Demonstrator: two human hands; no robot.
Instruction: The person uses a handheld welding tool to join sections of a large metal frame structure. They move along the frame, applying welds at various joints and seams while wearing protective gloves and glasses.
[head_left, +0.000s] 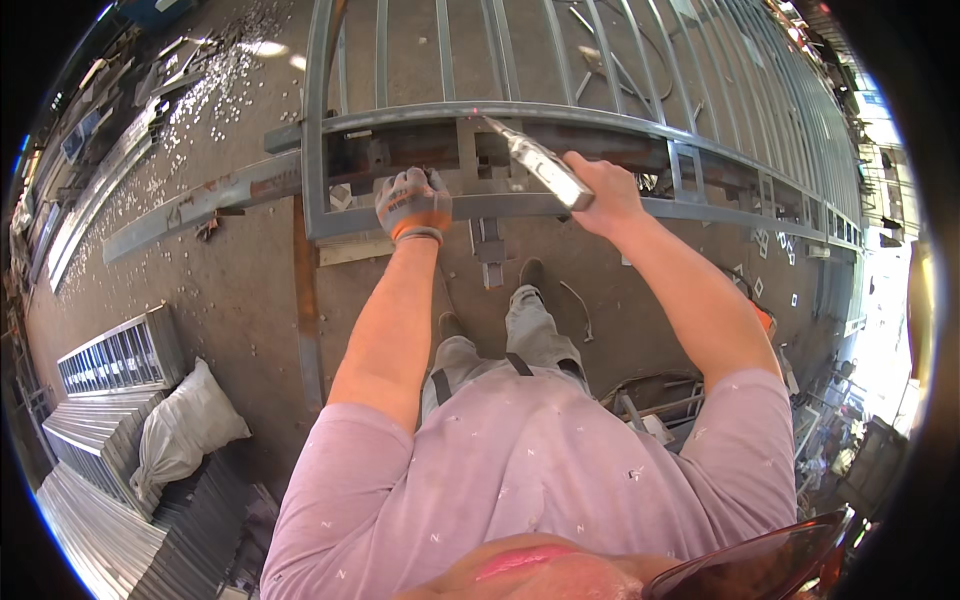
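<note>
right hand [607,195] grips the silver tool [545,170] over the metal frame [314,170]; should be rigid, some heft, maybe slick, best held at the blunt end. long axis slants, narrow tip forward-left toward the far rail [580,118]. gloved left hand [413,205] has bent fingers at the near rail [525,205], can't tell if gripping

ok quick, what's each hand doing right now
Left hand, gloved in grey and orange: over the grey metal-bar frame, grip cannot be told.
Right hand, bare: closed, holding a silver, elongated handheld tool.
</note>
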